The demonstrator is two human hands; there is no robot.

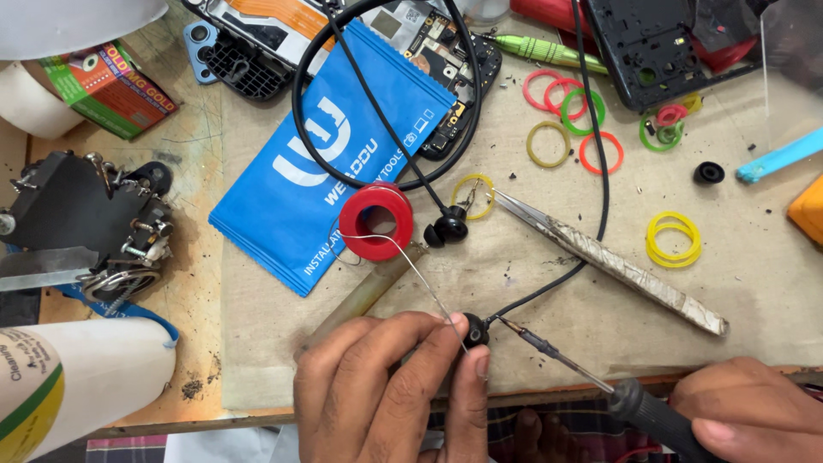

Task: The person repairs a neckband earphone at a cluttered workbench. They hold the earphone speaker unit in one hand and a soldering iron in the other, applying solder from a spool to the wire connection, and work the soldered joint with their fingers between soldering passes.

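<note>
My left hand (pixel 390 390) pinches a small black earbud (pixel 477 329) and a thin strand of solder wire (pixel 411 261) that runs back to a red solder spool (pixel 375 221). My right hand (pixel 754 407) grips the black handle of a soldering iron (pixel 566 362), whose tip points at the earbud from the right. The earbud's black cable (pixel 549 287) loops up across the bench to a second black earbud (pixel 447 229) beside the spool.
Metal tweezers (pixel 613 261) lie diagonally right of the spool. A blue flat pouch (pixel 330 154), opened phone parts (pixel 283 34), coloured rubber bands (pixel 574 111), a green screwdriver (pixel 549 51), a black holder (pixel 86 214) and a white bottle (pixel 77 377) surround the work spot.
</note>
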